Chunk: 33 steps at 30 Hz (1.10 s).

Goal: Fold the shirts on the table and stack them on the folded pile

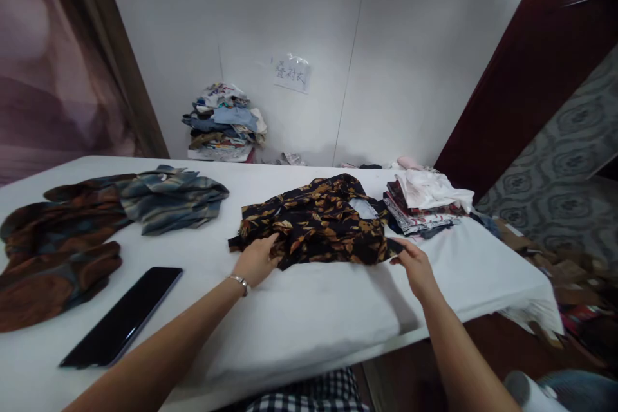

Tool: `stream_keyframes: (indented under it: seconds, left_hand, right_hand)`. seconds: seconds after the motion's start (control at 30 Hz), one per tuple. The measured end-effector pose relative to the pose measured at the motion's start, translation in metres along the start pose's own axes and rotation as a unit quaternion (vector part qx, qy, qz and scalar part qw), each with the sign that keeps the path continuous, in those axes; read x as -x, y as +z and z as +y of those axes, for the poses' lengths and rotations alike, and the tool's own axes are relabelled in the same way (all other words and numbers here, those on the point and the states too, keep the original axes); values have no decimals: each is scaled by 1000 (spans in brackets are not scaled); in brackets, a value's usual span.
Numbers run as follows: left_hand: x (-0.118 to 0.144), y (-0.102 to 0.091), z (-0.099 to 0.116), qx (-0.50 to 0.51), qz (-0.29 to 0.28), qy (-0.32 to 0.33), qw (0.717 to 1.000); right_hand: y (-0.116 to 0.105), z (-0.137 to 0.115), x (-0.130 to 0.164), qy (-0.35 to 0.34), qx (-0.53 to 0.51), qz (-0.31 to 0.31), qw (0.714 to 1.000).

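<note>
Hands first, in the head view: the left hand [255,260] lies on the near left edge of a dark shirt with orange leaves [316,222], fingers together and curled over the cloth, thumb tucked at the hem. A bracelet [240,282] circles that wrist. The right hand [416,267] pinches the shirt's near right corner, fingers closed on the fabric. The shirt sits partly folded and bunched near the middle of the white table [299,315], a pale lining showing at its far side.

No box or bin shows; clothes are simply stacked. Just right of the shirt, touching it, is a pile of folded garments [425,206] topped by a white piece. On the floor against the far wall stands another heap of clothes [224,122], below a paper notice [291,72] taped to the white wall [405,45].

On the table's left side lie a blue-grey plaid garment [174,198] and, beside it, a brown and rust garment [58,251], both loose. A dark phone [123,315] lies face up near the front edge, well apart from the shirt. A dark red door frame [526,71] rises at right, with patterned flooring beyond it.
</note>
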State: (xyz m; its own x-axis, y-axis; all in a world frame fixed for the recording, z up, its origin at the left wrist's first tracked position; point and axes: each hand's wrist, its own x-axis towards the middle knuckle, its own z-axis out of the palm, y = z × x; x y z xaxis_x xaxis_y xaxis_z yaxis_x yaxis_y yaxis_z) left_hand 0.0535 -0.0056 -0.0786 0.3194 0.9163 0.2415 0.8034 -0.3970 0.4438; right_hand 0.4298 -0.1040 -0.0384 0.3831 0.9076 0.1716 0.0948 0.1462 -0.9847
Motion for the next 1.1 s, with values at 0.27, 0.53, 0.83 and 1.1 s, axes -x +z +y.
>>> stream_keyframes:
  seconds: [0.27, 0.53, 0.83, 1.1]
  left_hand:
    - [1, -6, 21, -17, -33, 32, 999]
    - [23, -101, -49, -116, 159, -150, 969]
    - [52, -57, -48, -114, 200, -68, 971]
    - [47, -18, -35, -135, 97, 41, 985]
  right_hand:
    - [9, 23, 31, 27, 41, -103, 994]
    - [34, 22, 38, -30, 53, -282, 957]
    - [15, 48, -61, 55, 433, -47, 898]
    - [67, 30, 20, -57, 412, -208, 885]
